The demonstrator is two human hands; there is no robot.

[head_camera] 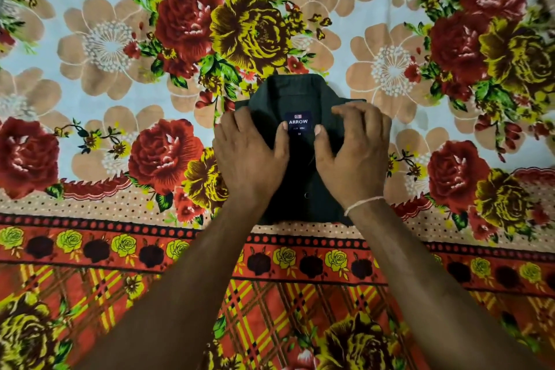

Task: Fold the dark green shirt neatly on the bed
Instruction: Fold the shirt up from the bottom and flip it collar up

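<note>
The floral bedsheet [105, 45] is carrying the dark green shirt [300, 93], folded compact, long axis running away from the person. Left hand [249, 156] and right hand [354, 150] are pressing flat-fingered either side of its label [298, 123], equally near.

Lighting: moderate, even indoor light; source direction cannot be told. Colours strongly saturated across the floral bed sheet [105, 45].
Shadows: soft and faint, no hard edges; the dark green shirt [300, 93] reads nearly black, with its folds hard to make out.
Glare: no blown highlights visible.
Focus: centre sharp; the lettering on the label [298, 122] is legible.
Blur: corners smeared, most at the upper left and upper right.
Distortion: wide-angle bowing; the sheet's border bands curve, and the forearms [186, 294] look stretched toward the lower edge.
</note>
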